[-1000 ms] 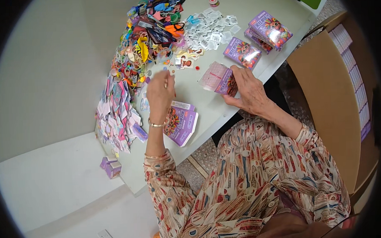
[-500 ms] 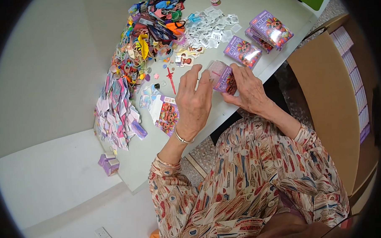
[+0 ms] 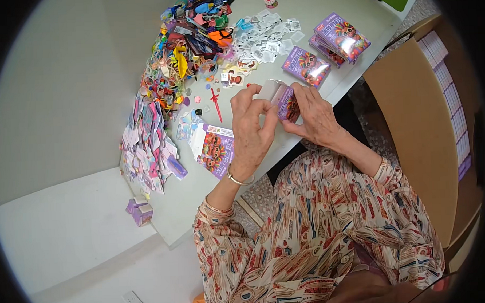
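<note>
A small purple printed carton [image 3: 287, 106] is tilted up over the table's near edge, a pale flap standing out at its top end. My right hand [image 3: 317, 116] is closed round its right side, with the thumb low and the fingers along the far side. My left hand [image 3: 252, 127], with a bangle on its wrist, has bent fingers pressed to the carton's left edge by the flap; what the fingertips pinch is partly hidden. Beside my left wrist lies a flattened purple carton [image 3: 216, 151]. A red toy sword [image 3: 216, 105] lies farther off.
Several filled purple cartons [image 3: 342, 37] stand at the right. White sachets [image 3: 270, 35], a heap of colourful trinkets [image 3: 178, 63] and pink-purple packets [image 3: 149, 144] cover the far and left table. A big cardboard box [image 3: 412, 124] stands at right; a crumpled purple carton [image 3: 142, 212] sits left.
My left fingers, spread apart before, have bent in against the carton's flap end. The pale flap now stands out more, and the flattened carton is less covered by my left hand.
</note>
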A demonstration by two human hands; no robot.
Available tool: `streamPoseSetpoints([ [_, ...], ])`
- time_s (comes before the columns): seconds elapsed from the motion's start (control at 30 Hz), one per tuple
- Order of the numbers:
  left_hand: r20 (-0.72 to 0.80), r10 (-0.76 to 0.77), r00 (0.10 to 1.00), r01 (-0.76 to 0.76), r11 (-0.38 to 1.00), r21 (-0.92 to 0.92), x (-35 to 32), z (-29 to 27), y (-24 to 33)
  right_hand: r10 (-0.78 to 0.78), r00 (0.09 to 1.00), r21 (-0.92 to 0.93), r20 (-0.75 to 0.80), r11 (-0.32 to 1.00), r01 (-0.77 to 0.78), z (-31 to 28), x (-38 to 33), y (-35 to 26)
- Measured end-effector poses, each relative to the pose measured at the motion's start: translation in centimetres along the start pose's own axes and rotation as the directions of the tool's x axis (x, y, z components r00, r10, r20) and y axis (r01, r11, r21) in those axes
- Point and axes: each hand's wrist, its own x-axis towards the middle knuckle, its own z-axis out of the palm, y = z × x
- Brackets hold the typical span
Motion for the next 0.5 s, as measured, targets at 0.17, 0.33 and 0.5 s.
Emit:
streamPoseSetpoints([
  [0.17, 0.039, -0.025, 0.999, 0.026, 1.0, -0.013, -0.3, 0.1, 0.1, -0.055, 0.998, -0.012, -0.039, 0.998, 0.055, 0.0, -0.4, 0.4],
  [0.33, 0.084, 0.041, 0.996, -0.051, 0.991, 0.127, 0.2, 0.0, 0.3, -0.064, 0.996, -0.006, -0.066, 0.998, 0.064, 0.0, -0.4, 0.3],
  [0.5, 0.128, -0.033, 0.991, 0.033, 0.999, 0.0, 0.6, 0.3, 0.4, -0.043, 0.997, 0.005, -0.069, 0.999, 0.044, 0.0, -0.5, 0.3],
])
